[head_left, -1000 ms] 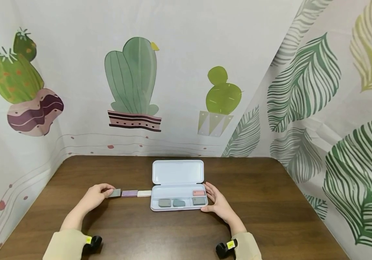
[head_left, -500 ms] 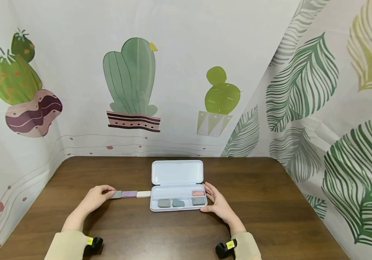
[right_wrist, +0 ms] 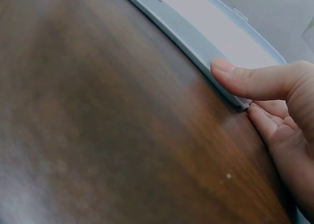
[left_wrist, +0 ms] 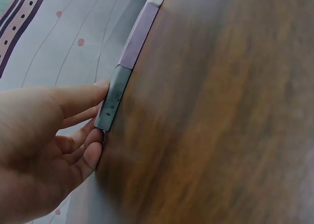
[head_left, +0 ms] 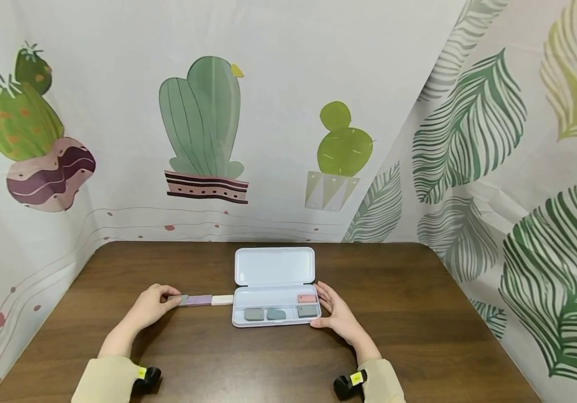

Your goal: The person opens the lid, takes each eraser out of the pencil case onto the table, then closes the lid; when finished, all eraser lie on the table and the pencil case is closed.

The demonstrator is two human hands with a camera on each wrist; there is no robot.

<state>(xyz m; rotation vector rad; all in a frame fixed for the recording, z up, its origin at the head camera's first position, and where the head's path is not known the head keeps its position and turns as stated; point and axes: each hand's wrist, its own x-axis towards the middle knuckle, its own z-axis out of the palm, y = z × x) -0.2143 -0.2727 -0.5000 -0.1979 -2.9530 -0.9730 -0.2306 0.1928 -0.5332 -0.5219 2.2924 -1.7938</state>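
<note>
My left hand (head_left: 153, 304) pinches a grey-green eraser (left_wrist: 116, 94) at its outer end, low on the table. The eraser's other end meets a lilac eraser (head_left: 200, 300). A white eraser (head_left: 222, 300) follows in the same straight row, its far end at the left side of an open white pencil case (head_left: 263, 293). My right hand (head_left: 336, 315) holds the case's right end, with the thumb (right_wrist: 235, 78) at the front edge and the other fingers along the side. Inside the case sit a pink eraser (head_left: 306, 299) and several grey and blue-grey ones (head_left: 254, 314).
The case's lid (head_left: 275, 267) lies tipped back toward the rear of the brown wooden table (head_left: 248, 364). A printed cloth (head_left: 278, 112) with cacti and leaves hangs behind the table. Black wrist cameras (head_left: 146, 380) are worn over both beige sleeves.
My left hand has slid slightly right with the grey-green eraser, closing the narrow gap to the lilac one. My right hand has stayed on the case.
</note>
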